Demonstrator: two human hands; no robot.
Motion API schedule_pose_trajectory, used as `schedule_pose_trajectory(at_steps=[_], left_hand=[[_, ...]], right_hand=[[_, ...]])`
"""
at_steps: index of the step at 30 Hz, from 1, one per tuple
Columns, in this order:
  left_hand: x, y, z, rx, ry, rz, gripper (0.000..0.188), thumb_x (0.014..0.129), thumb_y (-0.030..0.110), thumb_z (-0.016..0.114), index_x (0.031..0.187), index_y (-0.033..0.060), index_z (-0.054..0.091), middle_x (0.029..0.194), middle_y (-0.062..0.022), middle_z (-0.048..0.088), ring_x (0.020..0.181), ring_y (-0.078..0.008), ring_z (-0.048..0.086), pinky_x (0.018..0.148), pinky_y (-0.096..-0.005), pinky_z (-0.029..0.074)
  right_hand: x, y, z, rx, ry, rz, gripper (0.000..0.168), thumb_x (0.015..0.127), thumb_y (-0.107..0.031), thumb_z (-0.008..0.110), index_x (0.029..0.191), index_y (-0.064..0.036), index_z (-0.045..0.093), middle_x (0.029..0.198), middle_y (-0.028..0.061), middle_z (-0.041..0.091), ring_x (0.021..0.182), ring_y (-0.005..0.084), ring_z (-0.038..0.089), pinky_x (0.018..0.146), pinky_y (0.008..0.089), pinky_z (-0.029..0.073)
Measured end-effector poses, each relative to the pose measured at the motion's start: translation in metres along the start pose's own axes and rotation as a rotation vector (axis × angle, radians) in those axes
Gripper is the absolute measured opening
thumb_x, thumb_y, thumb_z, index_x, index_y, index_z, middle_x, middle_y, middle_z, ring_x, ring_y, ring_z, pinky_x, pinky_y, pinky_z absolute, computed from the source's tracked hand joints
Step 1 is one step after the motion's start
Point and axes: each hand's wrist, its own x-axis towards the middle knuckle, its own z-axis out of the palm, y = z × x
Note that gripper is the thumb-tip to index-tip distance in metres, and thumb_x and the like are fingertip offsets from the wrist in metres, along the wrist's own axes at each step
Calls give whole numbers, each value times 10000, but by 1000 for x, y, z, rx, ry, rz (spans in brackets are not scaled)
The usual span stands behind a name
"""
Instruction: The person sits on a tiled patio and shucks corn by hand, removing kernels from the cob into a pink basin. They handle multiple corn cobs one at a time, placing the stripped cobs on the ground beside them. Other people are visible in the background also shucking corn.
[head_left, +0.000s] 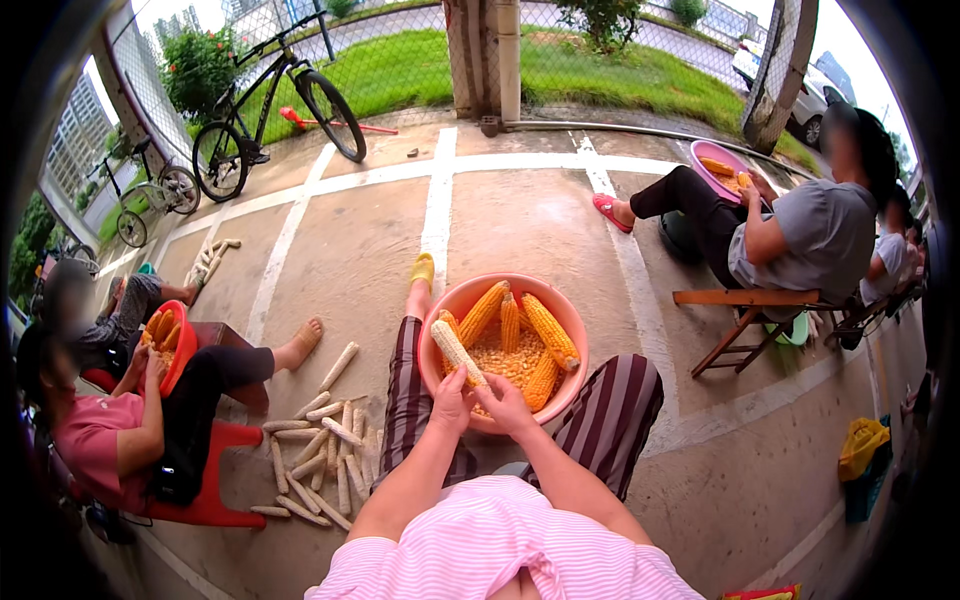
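Note:
A mostly stripped, pale corn cob (455, 349) slants up and left from my two hands, with some yellow kernels at its near end. My left hand (452, 397) grips it from the left. From the right, my right hand (504, 401) closes on the same cob near its lower end. Both hands are over the near side of a pink plastic basin (576, 330) between my knees. Inside the basin, loose yellow corn kernels (499, 352) surround several dried ears of corn (551, 330). My fingers hide part of the cob's lower end.
Bare cobs (315, 450) are scattered on the concrete to my left. Seated people with corn basins are on both sides, one with a red basin (184, 349), one with a pink basin (701, 154). A wooden folding chair (742, 300) stands right. A bicycle (281, 97) leans near the fence.

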Motion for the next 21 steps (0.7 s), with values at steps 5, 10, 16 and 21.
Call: schedule_pose_trajectory(at_steps=[5,10,16,21], left_hand=[[-1,0,-5,-10,5,9,216,920,273,600,1043,98,579,890,9,618,776,-116,592,632,-269,492],[-2,1,-8,38,2,-5,240,928,302,586,1071,109,577,966,-6,648,774,-115,604,616,-276,504],[-6,1,-4,23,-45,-41,270,938,310,569,1128,118,569,1038,-2,641,827,-115,602,638,-284,509],[-8,-2,5,13,-52,-43,266,942,291,567,1154,130,569,1063,19,626,868,-111,588,679,-291,498]], right_hand=[[-2,3,2,-5,-23,-24,403,908,-132,610,1259,33,497,1105,67,614,953,102,582,811,240,482],[-5,3,8,-47,7,-13,399,918,-146,589,1275,14,511,1075,82,635,927,114,601,788,254,498],[-2,9,9,-91,59,-16,378,957,-153,532,1312,-28,508,1024,38,637,878,87,591,743,234,497],[-3,1,9,-36,148,-26,377,972,-200,515,1328,-74,513,999,-2,633,834,59,567,699,213,479]])
